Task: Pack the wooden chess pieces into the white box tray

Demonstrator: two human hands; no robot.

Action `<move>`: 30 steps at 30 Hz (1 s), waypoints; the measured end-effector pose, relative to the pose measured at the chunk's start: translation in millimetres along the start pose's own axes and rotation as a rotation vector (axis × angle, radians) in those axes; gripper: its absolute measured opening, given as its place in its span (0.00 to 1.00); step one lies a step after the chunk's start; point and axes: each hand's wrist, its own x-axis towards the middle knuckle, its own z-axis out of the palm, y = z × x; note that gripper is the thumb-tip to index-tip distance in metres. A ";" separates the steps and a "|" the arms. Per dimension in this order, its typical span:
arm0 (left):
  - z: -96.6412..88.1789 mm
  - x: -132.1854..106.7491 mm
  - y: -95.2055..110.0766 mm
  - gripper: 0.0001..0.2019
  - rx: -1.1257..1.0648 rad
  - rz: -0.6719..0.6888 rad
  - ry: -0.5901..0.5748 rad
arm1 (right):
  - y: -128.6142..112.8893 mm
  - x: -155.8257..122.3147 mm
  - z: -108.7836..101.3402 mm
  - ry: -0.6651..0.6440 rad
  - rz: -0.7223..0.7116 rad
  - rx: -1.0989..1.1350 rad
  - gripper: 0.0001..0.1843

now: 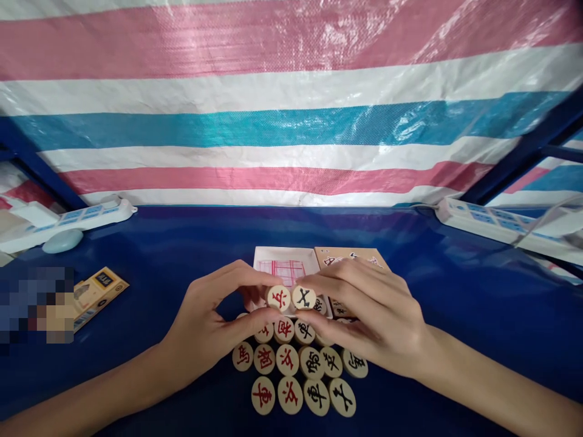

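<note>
My left hand [214, 325] pinches a round wooden chess piece with a red character [278, 298] between thumb and fingers. My right hand [368, 321] pinches a like piece with a black character [303, 297]. The two pieces are held side by side, touching, just above a cluster of several wooden chess pieces [296, 370] lying in rows on the blue table [159, 255]. Behind the hands lie a folded paper board with red lines [285, 267] and a tan box lid [353, 258], partly hidden by my fingers.
A white power strip [73, 218] and a pale oval object [62, 240] lie at the far left; another power strip [496, 224] lies at the far right. A small yellow card packet [98, 291] sits at left. A striped tarp [291, 103] hangs behind.
</note>
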 end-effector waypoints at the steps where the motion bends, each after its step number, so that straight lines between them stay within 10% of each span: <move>1: -0.4 -0.3 0.1 0.15 0.000 -0.006 -0.006 | -0.9 -1.7 0.8 0.001 0.016 0.012 0.21; 30: 1.9 0.1 -1.4 0.20 -0.028 -0.030 -0.106 | -14.8 -13.6 8.6 0.046 0.226 0.161 0.16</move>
